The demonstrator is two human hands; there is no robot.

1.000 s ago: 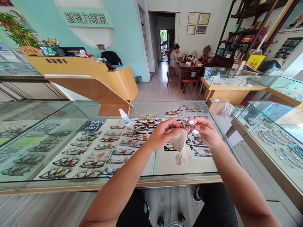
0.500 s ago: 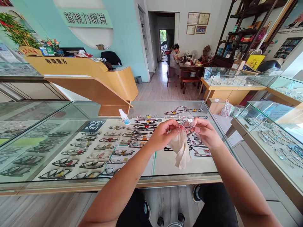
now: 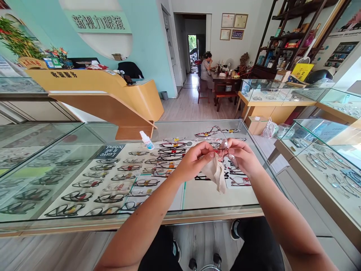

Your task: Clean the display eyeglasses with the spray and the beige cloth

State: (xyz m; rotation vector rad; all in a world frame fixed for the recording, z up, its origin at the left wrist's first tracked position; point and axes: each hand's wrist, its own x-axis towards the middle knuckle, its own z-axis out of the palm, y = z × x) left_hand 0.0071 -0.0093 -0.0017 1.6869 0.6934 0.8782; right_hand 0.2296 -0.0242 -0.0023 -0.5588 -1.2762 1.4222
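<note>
Above the glass counter, my left hand (image 3: 196, 161) is closed on a beige cleaning cloth (image 3: 216, 174), whose loose end hangs below the fingers. Opposite it, my right hand (image 3: 243, 155) pinches a pair of eyeglasses (image 3: 225, 144) with thin frames and clear lenses. The hands nearly meet at the glasses, and the cloth lies close against them. Fingers cover part of the frame, so I cannot tell exactly where the cloth touches. A small white spray bottle (image 3: 147, 140) stands on the counter, left of and beyond my left hand.
Rows of eyeglass frames (image 3: 109, 197) lie inside the glass display case (image 3: 214, 216) below my hands. Another display case (image 3: 324, 177) is at the right. A wooden service counter (image 3: 141, 99) stands behind at left. Far back, a person (image 3: 207, 70) sits at a table.
The glasses have turned in my right hand, so the lens now appears edge-on. The cloth's hanging end has swung slightly right. The whole view has shifted a little.
</note>
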